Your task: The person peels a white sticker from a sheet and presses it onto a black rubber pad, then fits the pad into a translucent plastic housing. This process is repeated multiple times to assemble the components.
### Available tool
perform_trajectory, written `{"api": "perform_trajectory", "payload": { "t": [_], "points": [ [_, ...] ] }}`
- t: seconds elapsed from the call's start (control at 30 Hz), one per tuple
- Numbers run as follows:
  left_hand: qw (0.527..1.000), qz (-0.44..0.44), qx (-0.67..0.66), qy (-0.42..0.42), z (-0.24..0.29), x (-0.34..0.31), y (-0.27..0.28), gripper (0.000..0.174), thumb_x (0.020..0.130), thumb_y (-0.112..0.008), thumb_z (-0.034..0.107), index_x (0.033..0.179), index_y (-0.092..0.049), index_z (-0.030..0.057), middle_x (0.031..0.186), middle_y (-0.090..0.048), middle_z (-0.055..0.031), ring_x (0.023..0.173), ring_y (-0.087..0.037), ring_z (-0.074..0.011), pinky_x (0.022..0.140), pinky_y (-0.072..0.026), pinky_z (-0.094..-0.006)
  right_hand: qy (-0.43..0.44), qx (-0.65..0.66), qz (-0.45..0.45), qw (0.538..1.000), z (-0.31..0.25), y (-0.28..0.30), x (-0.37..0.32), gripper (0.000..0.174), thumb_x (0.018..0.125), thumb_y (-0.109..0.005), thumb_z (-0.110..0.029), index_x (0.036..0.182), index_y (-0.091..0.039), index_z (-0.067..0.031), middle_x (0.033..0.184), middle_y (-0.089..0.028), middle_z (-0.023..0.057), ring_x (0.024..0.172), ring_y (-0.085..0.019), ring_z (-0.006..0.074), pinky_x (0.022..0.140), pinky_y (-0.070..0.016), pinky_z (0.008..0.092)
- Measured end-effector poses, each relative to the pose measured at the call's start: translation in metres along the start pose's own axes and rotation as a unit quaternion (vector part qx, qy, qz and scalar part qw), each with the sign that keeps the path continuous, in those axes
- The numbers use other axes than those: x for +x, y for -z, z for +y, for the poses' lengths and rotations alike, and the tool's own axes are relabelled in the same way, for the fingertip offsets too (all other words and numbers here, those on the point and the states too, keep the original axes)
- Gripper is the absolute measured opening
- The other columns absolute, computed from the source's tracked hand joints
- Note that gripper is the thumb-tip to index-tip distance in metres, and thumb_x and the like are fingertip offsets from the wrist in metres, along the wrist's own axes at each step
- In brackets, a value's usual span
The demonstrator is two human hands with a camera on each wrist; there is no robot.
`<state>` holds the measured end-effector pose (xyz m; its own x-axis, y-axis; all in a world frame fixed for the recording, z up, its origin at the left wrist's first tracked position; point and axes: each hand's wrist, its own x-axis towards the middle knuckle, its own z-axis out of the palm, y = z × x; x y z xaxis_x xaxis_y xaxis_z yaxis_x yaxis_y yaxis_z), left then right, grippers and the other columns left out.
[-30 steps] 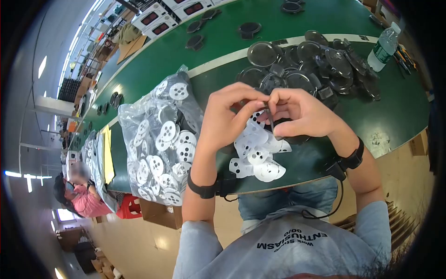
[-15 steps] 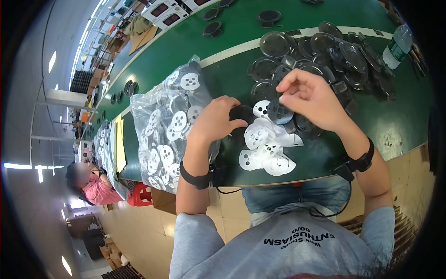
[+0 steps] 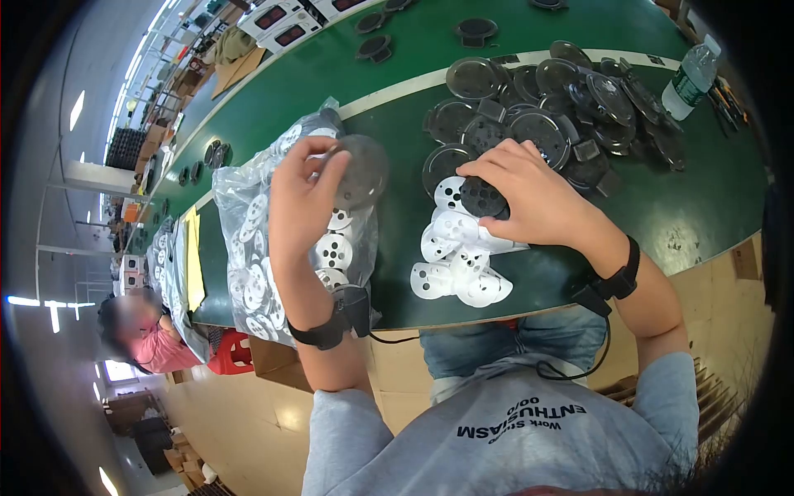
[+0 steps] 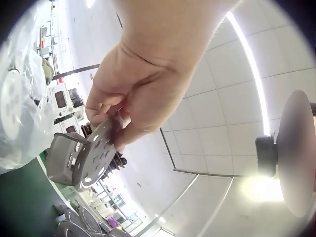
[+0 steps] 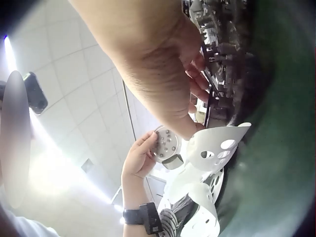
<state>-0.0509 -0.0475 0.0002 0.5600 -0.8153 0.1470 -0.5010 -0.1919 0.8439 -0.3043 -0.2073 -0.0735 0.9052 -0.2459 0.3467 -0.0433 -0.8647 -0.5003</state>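
Note:
My left hand (image 3: 299,194) is raised over the plastic bag (image 3: 236,202), pinching the rim of a dark round part (image 3: 364,172). In the left wrist view this part shows as a perforated disc (image 4: 98,155) with a box-like block (image 4: 61,155) on its back. My right hand (image 3: 542,194) grips a dark perforated disc (image 3: 482,198) by its edge, thumb and fingers on opposite sides. That disc overlaps a loose heap of white sheets with round holes (image 3: 467,281). More round white pieces with holes (image 3: 333,250) lie in the bag.
A pile of dark round parts (image 3: 550,136) lies beyond my right hand. At the far right stand a water bottle (image 3: 693,78) and some tools (image 3: 728,107). A few more dark parts (image 3: 475,31) sit across the light strip. Another person (image 3: 157,339) sits at the left.
My left hand has moved left and up from beside the white sheets, bringing a dark round part over the bag. My right hand has lowered slightly with its perforated disc.

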Motion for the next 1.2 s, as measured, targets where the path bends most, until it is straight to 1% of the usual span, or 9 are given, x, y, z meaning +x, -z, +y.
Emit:
{"api": "perform_trajectory", "payload": {
  "t": [0.2,0.3,0.53,0.57,0.63,0.77,0.87,1.03,1.2],
  "points": [
    [0.998,0.041,-0.032,-0.04,0.008,-0.014,-0.015,0.014,0.098,-0.056,0.004,0.106,-0.067,0.0001,0.096,-0.064,-0.0034,0.078,-0.06,-0.0076,0.067,-0.0487,-0.0216,-0.029,0.14,0.069,0.987,-0.011,0.008,0.006,0.065,0.068,-0.078,-0.013,0.128,-0.056,-0.0082,0.115,-0.056,0.0116,0.107,-0.055,0.0304,0.096,-0.043,0.0413],
    [0.998,0.021,-0.047,-0.038,0.006,-0.011,-0.03,0.016,0.099,-0.055,0.003,0.106,-0.07,0.001,0.102,-0.059,-0.0019,0.08,-0.059,-0.0072,0.068,-0.0486,-0.0216,0.034,0.158,0.198,0.967,-0.014,0.019,0.01,0.067,0.065,-0.076,-0.008,0.129,-0.056,-0.01,0.118,-0.055,0.0122,0.109,-0.055,0.0312,0.095,-0.0463,0.0408],
    [0.954,-0.149,-0.238,-0.11,0.022,-0.011,-0.094,0.016,0.092,-0.071,0.008,0.103,-0.069,-0.0034,0.11,-0.055,-0.0049,0.091,-0.061,-0.0127,0.075,-0.0532,-0.0249,0.081,0.153,0.294,0.94,-0.017,0.017,0.006,0.073,0.061,-0.078,-0.001,0.13,-0.056,-0.0117,0.123,-0.053,0.0134,0.11,-0.056,0.0333,0.095,-0.0482,0.0391],
    [0.958,-0.139,-0.221,-0.119,0.021,-0.009,-0.098,0.017,0.091,-0.072,0.008,0.102,-0.068,-0.004,0.11,-0.055,-0.0053,0.09,-0.061,-0.0128,0.075,-0.0534,-0.0248,0.083,0.161,0.309,0.934,-0.016,0.013,0.006,0.069,0.065,-0.08,0.0,0.13,-0.056,-0.0088,0.125,-0.053,0.0129,0.109,-0.058,0.0282,0.092,-0.0494,0.0382],
    [0.964,-0.11,-0.198,-0.139,0.022,-0.005,-0.1,0.018,0.089,-0.074,0.009,0.1,-0.069,-0.004,0.109,-0.056,-0.0061,0.089,-0.062,-0.0134,0.075,-0.0535,-0.0249,0.045,0.376,0.317,0.87,-0.029,0.01,0.007,0.059,0.073,-0.077,-0.001,0.128,-0.055,-0.0064,0.123,-0.054,0.0119,0.109,-0.058,0.0229,0.093,-0.0489,0.0374],
    [0.968,-0.053,-0.139,-0.202,0.02,0.001,-0.096,0.016,0.083,-0.078,0.007,0.096,-0.072,-0.0004,0.103,-0.06,-0.0075,0.087,-0.063,-0.016,0.072,-0.0527,-0.0262,-0.042,0.6,0.195,0.775,-0.014,0.014,0.001,0.027,0.089,-0.07,-0.005,0.113,-0.058,-0.0021,0.123,-0.057,0.012,0.107,-0.057,0.0136,0.095,-0.0472,0.0342],
    [0.972,-0.045,-0.081,-0.215,0.017,0.001,-0.093,0.018,0.081,-0.079,0.005,0.098,-0.072,-0.0002,0.106,-0.059,-0.007,0.092,-0.061,-0.0157,0.077,-0.0511,-0.0267,-0.045,0.577,0.117,0.807,-0.009,0.022,0.003,0.01,0.093,-0.066,-0.007,0.099,-0.061,-0.0018,0.124,-0.059,0.0141,0.107,-0.057,0.0133,0.097,-0.0455,0.0331],
    [0.968,0.004,-0.066,-0.24,0.011,0.003,-0.097,0.025,0.071,-0.085,0.007,0.094,-0.075,0.0049,0.098,-0.063,-0.0073,0.087,-0.064,-0.0191,0.072,-0.0512,-0.0276,-0.072,0.627,0.057,0.773,-0.007,0.018,0.004,0.016,0.087,-0.073,-0.006,0.086,-0.057,-0.0033,0.125,-0.059,0.0155,0.107,-0.057,0.0138,0.096,-0.0458,0.0325],
    [0.968,-0.058,-0.152,-0.192,0.005,0.001,-0.095,0.03,0.076,-0.083,0.008,0.104,-0.073,0.0019,0.11,-0.06,-0.0077,0.094,-0.063,-0.017,0.079,-0.0518,-0.028,-0.08,0.628,0.015,0.774,-0.001,0.022,0.006,0.017,0.084,-0.073,-0.003,0.087,-0.056,-0.0035,0.123,-0.06,0.0145,0.109,-0.056,0.0136,0.096,-0.0457,0.0305]
  ]
}}
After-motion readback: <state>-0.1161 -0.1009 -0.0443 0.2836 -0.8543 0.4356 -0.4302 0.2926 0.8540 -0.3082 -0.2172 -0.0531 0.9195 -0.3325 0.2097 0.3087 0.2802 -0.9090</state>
